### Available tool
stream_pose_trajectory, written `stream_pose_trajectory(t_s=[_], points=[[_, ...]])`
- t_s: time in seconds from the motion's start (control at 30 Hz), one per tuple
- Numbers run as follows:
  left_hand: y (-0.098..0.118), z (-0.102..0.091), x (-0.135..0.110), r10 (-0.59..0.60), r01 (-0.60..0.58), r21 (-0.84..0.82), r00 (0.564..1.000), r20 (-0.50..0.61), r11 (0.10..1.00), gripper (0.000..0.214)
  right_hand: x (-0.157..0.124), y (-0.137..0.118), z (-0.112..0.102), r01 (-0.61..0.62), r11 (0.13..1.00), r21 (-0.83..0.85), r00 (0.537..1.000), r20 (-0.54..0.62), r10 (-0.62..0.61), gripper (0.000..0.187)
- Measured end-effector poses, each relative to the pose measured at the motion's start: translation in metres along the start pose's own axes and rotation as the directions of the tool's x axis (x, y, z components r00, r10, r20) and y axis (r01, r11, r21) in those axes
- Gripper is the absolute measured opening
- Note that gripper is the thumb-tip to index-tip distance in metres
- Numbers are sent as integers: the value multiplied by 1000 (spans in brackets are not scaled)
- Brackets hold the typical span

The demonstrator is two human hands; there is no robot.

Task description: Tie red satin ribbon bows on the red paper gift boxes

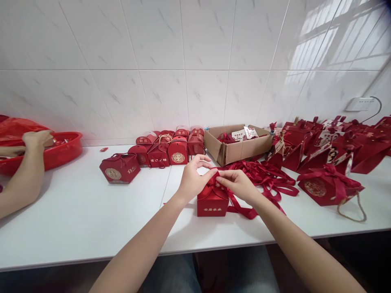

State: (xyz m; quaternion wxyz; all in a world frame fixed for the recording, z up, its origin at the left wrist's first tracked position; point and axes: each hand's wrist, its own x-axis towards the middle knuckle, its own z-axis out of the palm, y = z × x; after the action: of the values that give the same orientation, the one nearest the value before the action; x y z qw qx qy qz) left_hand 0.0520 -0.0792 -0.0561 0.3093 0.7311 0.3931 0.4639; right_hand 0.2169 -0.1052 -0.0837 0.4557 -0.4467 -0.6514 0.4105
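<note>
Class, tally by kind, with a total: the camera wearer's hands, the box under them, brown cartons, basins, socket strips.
Left hand and right hand: 2
Red box under them: 1
Brown carton: 1
Red basin: 1
White socket strip: 1
Total: 6

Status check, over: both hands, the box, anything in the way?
Left hand and right hand pinching ribbon atop box. Box upright on table. Loose ribbons heaped close by right hand; might snag.
</note>
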Motion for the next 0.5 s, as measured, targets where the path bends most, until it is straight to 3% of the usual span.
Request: stream_pose_trajectory(t_s=[0.13, 0.27, 0.4, 0.5], points=[[-25, -12, -6, 1, 10, 159, 998, -65, 987, 21, -2, -1, 4, 19, 1000, -18, 998, -59, -20, 28], [-49, -27, -15, -54, 34, 442, 998, 33, 896, 32, -2, 0, 3, -3, 999, 41, 1000, 30, 2, 29], [-57, -29, -21, -172, 90, 377, 967, 188, 922, 46, -2, -1, 3, -21, 994, 112, 996, 93, 10, 26], [-56, -27, -22, -157, 100, 290, 971, 178, 952, 44, -2, -2, 6, -38, 991, 125, 998, 62, 30, 24]])
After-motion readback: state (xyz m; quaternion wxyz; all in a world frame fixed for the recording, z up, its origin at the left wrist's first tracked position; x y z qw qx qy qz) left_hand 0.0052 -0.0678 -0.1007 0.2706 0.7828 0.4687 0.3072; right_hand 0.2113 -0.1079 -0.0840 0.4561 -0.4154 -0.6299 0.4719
